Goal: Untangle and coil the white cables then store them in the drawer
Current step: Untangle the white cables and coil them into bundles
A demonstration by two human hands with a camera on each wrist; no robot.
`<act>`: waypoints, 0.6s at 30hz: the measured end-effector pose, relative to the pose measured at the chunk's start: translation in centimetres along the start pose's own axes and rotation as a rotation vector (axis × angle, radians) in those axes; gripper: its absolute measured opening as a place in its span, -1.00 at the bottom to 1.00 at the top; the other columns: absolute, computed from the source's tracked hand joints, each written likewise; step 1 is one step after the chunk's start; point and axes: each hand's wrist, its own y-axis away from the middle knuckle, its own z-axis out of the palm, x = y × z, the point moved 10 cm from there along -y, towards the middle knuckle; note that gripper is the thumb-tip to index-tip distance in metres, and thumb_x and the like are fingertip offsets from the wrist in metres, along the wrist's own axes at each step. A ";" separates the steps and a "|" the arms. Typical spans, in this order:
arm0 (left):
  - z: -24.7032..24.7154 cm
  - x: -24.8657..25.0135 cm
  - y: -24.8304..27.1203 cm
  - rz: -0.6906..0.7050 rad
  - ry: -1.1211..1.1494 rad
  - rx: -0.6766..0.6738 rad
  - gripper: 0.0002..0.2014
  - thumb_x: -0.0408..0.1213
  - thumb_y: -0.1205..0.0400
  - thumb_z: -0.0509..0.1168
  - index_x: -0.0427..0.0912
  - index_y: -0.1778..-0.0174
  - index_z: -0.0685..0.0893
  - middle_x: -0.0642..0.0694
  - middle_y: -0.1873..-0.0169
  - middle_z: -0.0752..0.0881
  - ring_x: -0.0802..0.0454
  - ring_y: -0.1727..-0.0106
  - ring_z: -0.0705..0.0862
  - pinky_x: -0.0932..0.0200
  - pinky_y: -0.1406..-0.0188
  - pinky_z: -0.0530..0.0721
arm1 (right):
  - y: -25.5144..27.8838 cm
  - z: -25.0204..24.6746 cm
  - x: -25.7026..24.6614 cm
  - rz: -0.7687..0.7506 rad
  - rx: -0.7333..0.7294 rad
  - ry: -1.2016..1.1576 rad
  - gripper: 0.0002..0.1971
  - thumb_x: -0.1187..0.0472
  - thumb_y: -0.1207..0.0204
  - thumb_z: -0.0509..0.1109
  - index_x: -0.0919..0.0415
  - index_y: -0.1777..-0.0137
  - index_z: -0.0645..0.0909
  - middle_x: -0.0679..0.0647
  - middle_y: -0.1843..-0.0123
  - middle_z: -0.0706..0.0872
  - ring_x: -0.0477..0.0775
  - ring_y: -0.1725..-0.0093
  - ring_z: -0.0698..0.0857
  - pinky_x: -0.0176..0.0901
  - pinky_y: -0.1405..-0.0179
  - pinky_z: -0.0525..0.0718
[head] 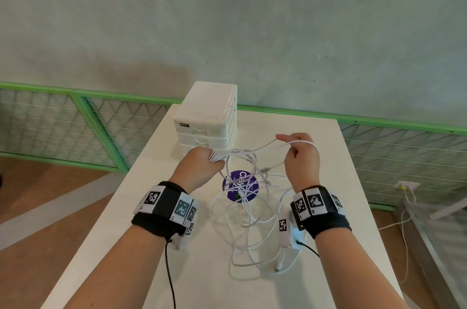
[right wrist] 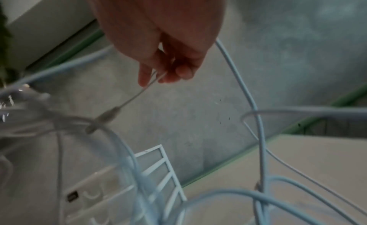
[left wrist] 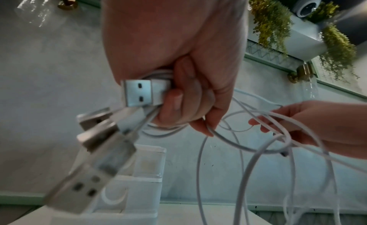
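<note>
A: Why is the left hand (head: pixel 199 164) fisted just in front of the drawer unit (head: pixel 207 116)?

B: It grips the plugs (left wrist: pixel 139 94) of the white cables (head: pixel 249 207) in one bundle; I'd say that anchors the ends while the rest gets sorted.

A: And the right hand (head: pixel 300 157)?

B: Raised to the right of the drawer unit, pinching one strand, likely to draw it free; the tangle hangs to the bench (head: pixel 341 233), nearer the person than the drawer unit; its drawers look shut.
</note>
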 end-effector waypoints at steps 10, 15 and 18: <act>-0.5 0.3 -0.2 0.027 -0.033 0.009 -0.48 0.10 -0.53 0.38 -0.35 0.41 0.52 -0.22 0.46 0.47 -0.11 0.42 0.44 0.10 0.38 0.28 | 1.2 3.6 4.1 0.160 -0.413 0.271 -0.77 0.29 -0.58 0.27 0.11 -0.06 0.75 -0.01 -0.21 0.73 0.01 -0.19 0.66 -0.36 -0.11 0.45; -1.8 1.9 -0.2 0.040 0.101 0.069 -0.55 0.03 -0.55 0.38 -0.34 0.40 0.70 -0.14 0.55 0.48 0.01 0.47 0.46 0.20 0.43 0.31 | 2.6 5.5 2.6 0.213 -0.586 0.066 -0.82 0.09 -0.53 0.37 0.08 0.10 0.81 0.01 0.15 0.83 0.00 0.11 0.77 -0.09 0.04 0.65; -1.8 3.0 0.0 0.040 0.194 0.053 -0.64 -0.02 -0.60 0.35 -0.16 0.44 0.70 0.05 0.72 0.44 0.16 0.63 0.39 0.21 0.49 0.30 | 2.7 6.0 0.0 0.170 -0.570 -0.164 -0.81 0.05 -0.58 0.33 0.00 -0.05 0.77 -0.06 0.03 0.81 -0.12 0.00 0.73 -0.27 -0.06 0.62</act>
